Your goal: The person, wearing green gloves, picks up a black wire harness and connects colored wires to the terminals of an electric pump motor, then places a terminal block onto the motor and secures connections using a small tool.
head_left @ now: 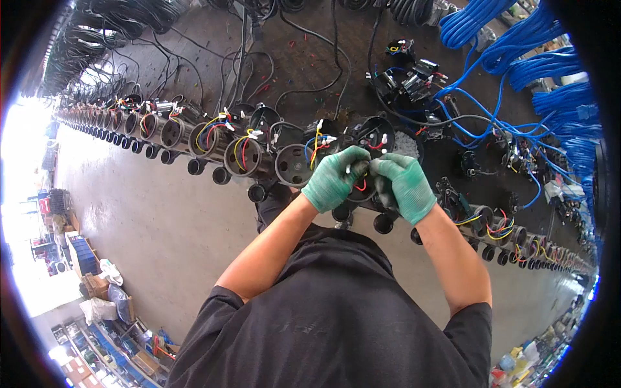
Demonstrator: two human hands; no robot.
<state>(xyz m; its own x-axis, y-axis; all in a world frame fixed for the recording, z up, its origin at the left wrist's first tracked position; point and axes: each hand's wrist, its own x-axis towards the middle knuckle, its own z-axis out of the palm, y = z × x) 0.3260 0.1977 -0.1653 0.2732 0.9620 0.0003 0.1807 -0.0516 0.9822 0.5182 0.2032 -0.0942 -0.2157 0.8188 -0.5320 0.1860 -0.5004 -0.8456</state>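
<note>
My left hand (335,177), in a green knitted glove darkened at the fingertips, is closed in a pinch. A small white connector (348,169) shows at its fingers. Close beside it, my gloved right hand (406,186) is also closed, fingertips meeting the left ones; what it pinches is hidden. A red wire (360,187) curves below the fingertips, over a round black housing mostly covered by my hands. Just left of them, yellow and blue wires with white connectors (317,142) rise beside an open round housing (294,164).
Open black housings (204,139) with coloured wires line the table's near edge on both sides. Black cables (310,32) lie across the dark tabletop (294,71). Blue cable coils (527,48) and metal-bodied parts (420,77) sit at right. A tub of clear small pieces (407,145) stands behind my right hand.
</note>
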